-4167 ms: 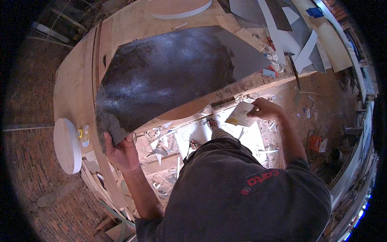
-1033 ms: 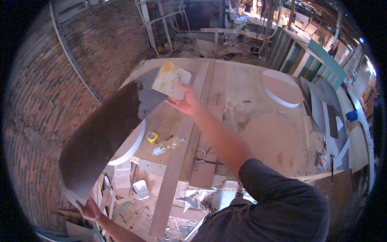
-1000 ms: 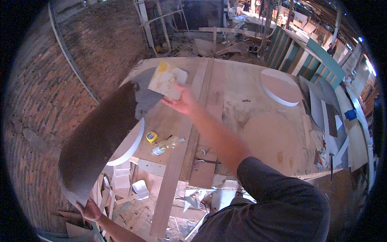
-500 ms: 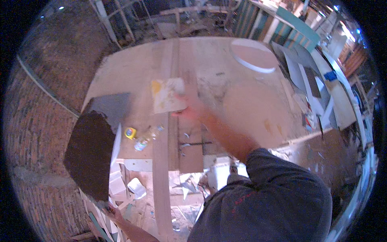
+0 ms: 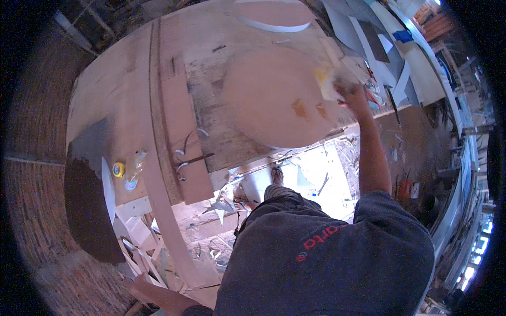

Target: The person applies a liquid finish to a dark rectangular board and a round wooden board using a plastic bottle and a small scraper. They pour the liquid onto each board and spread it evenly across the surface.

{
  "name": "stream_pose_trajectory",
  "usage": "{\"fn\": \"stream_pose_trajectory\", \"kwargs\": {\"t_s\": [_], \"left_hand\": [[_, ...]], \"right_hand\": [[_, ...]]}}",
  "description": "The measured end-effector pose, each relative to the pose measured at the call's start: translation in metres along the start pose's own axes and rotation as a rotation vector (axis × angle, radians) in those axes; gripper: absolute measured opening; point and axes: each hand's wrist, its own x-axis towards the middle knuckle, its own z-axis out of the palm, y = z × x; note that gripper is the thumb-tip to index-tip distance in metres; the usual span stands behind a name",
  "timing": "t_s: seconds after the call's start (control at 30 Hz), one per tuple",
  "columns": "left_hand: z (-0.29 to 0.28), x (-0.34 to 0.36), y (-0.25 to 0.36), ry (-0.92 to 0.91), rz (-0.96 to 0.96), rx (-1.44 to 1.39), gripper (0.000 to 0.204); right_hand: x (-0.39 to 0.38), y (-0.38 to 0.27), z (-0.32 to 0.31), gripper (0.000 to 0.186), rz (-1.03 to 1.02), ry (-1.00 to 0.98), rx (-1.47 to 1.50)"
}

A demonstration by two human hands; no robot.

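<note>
My left hand (image 5: 139,284), low at the left, holds the lower end of a dark, partly glossy sheet (image 5: 89,195), which hangs along the table's left side over a white-edged disc, mostly hidden. My right hand (image 5: 354,97), blurred, grips a pale square piece with yellow stains (image 5: 328,84) at the table's right, over the edge of a large round wooden panel (image 5: 269,97) bearing orange-brown smears. Strips, scraps and small tools (image 5: 371,89) lie just right of that hand.
A yellow tape measure (image 5: 118,169), a clear bottle (image 5: 135,171) and a long plank (image 5: 163,195) are at left. Another white-edged disc (image 5: 271,13) sits at the back; grey sheets (image 5: 337,29) pile at right. Brick wall (image 5: 37,210) borders the left; bright, littered floor (image 5: 311,179) shows below.
Since a second ago, my right hand has left the sheet's upper part and swung right with the stained piece. The sheet hangs lower at the left, and my view has tilted down.
</note>
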Motion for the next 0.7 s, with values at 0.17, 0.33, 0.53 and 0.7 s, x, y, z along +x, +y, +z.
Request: {"fn": "stream_pose_trajectory", "kwargs": {"t_s": [0.17, 0.33, 0.53, 0.7], "left_hand": [[0.009, -0.086, 0.039, 0.228, 0.545, 0.567, 0.035], [0.105, -0.29, 0.048, -0.232, 0.978, 0.744, 0.034], [0.226, -0.557, 0.025, -0.981, 0.734, 0.458, 0.041], [0.28, -0.641, 0.011, -1.365, 0.794, 0.561, 0.067]], "right_hand": [[0.002, 0.018, 0.036, 0.029, 0.01, -0.255, -0.657], [-0.023, 0.013, 0.069, 0.028, 0.002, -0.19, -0.629], [0.011, -0.056, 0.108, 0.03, -0.043, -0.401, -0.466], [0.094, -0.036, 0.116, 0.029, -0.403, -0.303, -0.362]]}}
